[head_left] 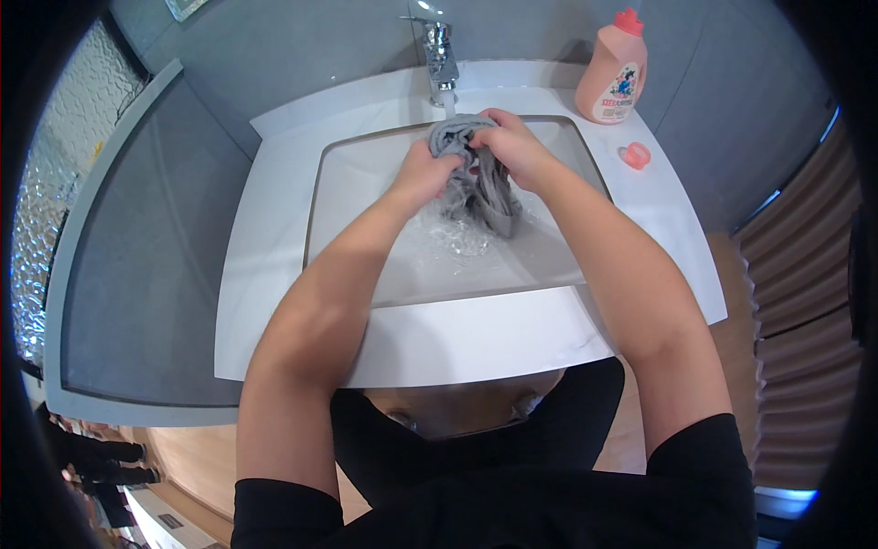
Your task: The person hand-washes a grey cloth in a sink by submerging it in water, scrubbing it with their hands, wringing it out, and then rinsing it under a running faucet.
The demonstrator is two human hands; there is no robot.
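Against a grey tiled wall (329,41), a broad white marbled countertop (476,343) surrounds a pale, rounded-rectangular basin (366,197). Within that basin, just below the spout, hangs a crumpled, wet-looking grey fabric cloth (494,206), its lower folds drooping into splashing water. Right of the basin stands a plump pale-pink plastic bottle (611,55); behind the basin, an upright chrome faucet (440,62) is running. The left hand (427,174) grips the cloth's left side, and the right hand (512,146) holds its upper right part, thumb on top. Near the bottle sits a small, round, coral-pink plastic cap (637,156). Rinsing well probably means opening the bunched folds under the flow, turning them often, squeezing gently, and working low to contain splashes.
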